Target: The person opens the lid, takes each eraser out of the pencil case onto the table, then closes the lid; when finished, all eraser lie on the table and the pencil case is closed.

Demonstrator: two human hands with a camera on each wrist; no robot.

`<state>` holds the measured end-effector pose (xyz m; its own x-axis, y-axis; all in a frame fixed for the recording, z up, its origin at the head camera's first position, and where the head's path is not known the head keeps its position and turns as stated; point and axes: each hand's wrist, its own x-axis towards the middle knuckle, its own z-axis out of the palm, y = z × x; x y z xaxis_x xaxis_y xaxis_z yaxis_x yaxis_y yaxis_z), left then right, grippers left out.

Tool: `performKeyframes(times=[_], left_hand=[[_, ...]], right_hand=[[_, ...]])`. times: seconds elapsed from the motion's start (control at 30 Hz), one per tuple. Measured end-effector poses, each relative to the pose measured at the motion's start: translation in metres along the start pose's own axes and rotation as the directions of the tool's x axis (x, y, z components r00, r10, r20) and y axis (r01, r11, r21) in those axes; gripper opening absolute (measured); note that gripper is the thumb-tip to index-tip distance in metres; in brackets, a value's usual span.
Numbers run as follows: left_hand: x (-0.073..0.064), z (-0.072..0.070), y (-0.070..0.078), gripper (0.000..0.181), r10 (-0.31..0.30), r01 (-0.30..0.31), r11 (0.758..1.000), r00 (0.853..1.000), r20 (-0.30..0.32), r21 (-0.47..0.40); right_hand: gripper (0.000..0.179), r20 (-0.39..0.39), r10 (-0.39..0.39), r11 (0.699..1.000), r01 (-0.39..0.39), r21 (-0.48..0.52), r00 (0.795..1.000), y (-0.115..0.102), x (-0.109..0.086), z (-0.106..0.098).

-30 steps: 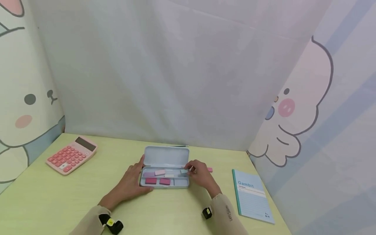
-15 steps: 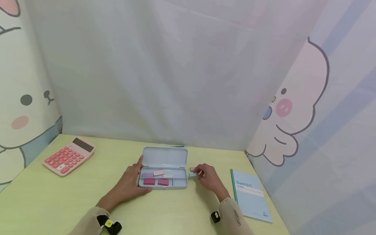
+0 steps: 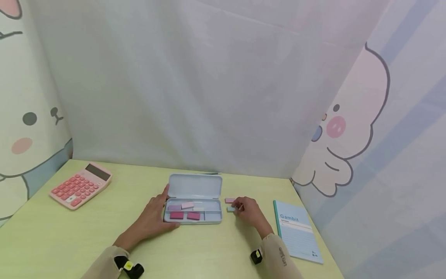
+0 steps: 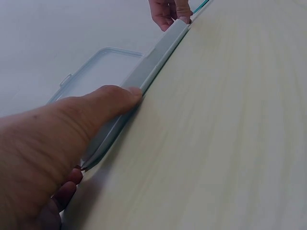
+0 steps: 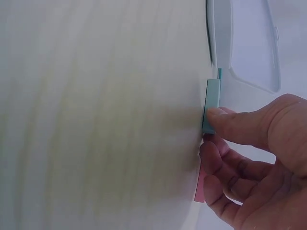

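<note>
A pale blue pencil case (image 3: 213, 217) lies with its lid raised. My left hand (image 3: 153, 215) grips its left end, thumb along the front edge and fingers round the side. Inside are a lilac eraser (image 3: 175, 207), a pale pink eraser (image 3: 187, 205), a white one partly hidden by the divider, a crimson eraser (image 3: 177, 215) and a magenta eraser (image 3: 193, 216). Right of the case, my right hand (image 3: 250, 212) pinches a mint-blue eraser (image 5: 211, 98) low at the table top. A pink eraser (image 3: 229, 200) lies just behind it, partly covered by the fingers in the right wrist view.
A pink calculator (image 3: 81, 186) lies at the back left of the table (image 3: 195, 255). On the right is a light blue notebook (image 3: 299, 232). Behind the raised lid lies a thin dark stick (image 3: 213, 173), and a pale curtain (image 3: 188, 97) hangs beyond the table.
My right hand has carried the mint-blue eraser out of the case's right end, rightward, and down beside the pink eraser. The left hand keeps its grip on the case.
</note>
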<state>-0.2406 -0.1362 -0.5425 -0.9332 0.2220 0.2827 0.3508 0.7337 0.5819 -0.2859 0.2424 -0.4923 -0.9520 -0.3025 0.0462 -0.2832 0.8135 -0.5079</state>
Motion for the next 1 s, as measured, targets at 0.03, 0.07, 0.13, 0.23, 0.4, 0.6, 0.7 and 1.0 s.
performKeyframes(times=[0.03,0.07,0.13,0.23,0.4,0.6,0.7,1.0], left_hand=[[0.0,0.0,0.0,0.139,0.0,0.0,1.0,1.0,0.0,-0.001],[0.0,0.0,0.0,0.139,-0.001,0.001,1.0,1.0,0.001,0.001],[0.0,0.0,0.001,0.138,0.0,0.0,1.0,1.0,0.002,0.004],[0.001,-0.001,0.001,0.139,0.004,-0.004,1.0,1.0,-0.001,0.005],[0.001,-0.001,0.002,0.139,0.008,-0.008,1.0,1.0,-0.002,0.008],[0.0,-0.001,0.002,0.139,-0.004,0.004,1.0,1.0,0.003,0.006],[0.0,-0.001,0.002,0.139,-0.005,0.005,1.0,1.0,0.006,0.005],[0.001,0.001,0.002,0.139,0.001,-0.001,1.0,1.0,0.0,-0.004]], right_hand=[[0.016,0.004,0.001,1.0,-0.001,0.0,1.0,0.0,0.0,0.0],[0.016,0.006,0.004,1.0,-0.004,0.003,1.0,0.001,0.0,0.001],[0.017,0.009,0.011,1.0,-0.012,0.008,1.0,0.001,0.001,0.001],[0.018,0.011,0.015,1.0,-0.015,0.013,1.0,0.002,0.001,0.001],[0.017,0.0,0.038,0.999,-0.038,0.035,0.999,-0.001,0.0,0.0],[0.021,-0.074,0.019,1.0,-0.018,0.01,0.997,-0.011,-0.001,0.0],[0.022,-0.111,-0.006,1.0,0.008,0.021,0.994,-0.018,0.0,-0.001],[0.015,-0.119,-0.128,0.989,0.135,0.06,0.985,-0.043,0.012,0.005]])
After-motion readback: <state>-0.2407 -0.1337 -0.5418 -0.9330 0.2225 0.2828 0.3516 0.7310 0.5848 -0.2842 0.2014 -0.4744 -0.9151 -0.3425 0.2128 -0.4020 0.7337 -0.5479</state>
